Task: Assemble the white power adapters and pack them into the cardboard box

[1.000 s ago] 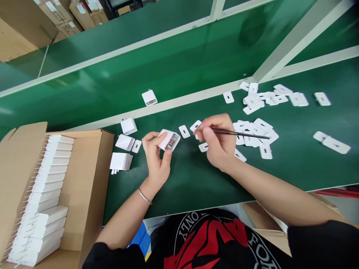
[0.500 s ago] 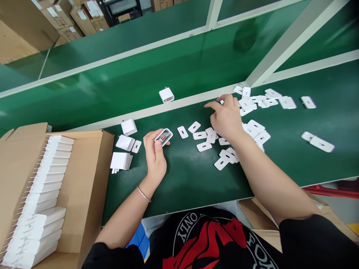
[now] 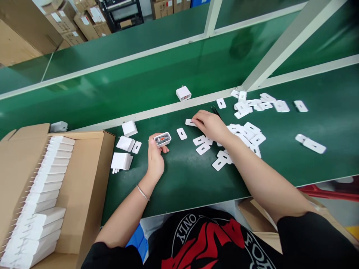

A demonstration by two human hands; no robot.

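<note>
My left hand (image 3: 156,158) is closed around a white charger housing (image 3: 162,139). Its open end faces up, showing an orange port and inner parts. My right hand (image 3: 211,126) pinches the edge of a small white cover plate (image 3: 190,122) that has a dark slot. One loose cover plate (image 3: 181,133) lies on the table between my hands. More slotted plates (image 3: 203,149) are scattered under and below my right hand, some hidden by my forearm. The dark tips of what look like tweezers (image 3: 215,111) stick out behind that hand.
Several white chargers (image 3: 125,143) stand left of my left hand, near a lone plate (image 3: 136,147). Another charger (image 3: 183,93) rests on the back ledge. An open carton (image 3: 92,186) holds a row of chargers (image 3: 53,177). More plates (image 3: 244,106) lie by the slanted post (image 3: 288,48).
My right hand has come left and down, its fingers closing on a cover plate that lay on the table. My left hand has tilted the charger housing more level.
</note>
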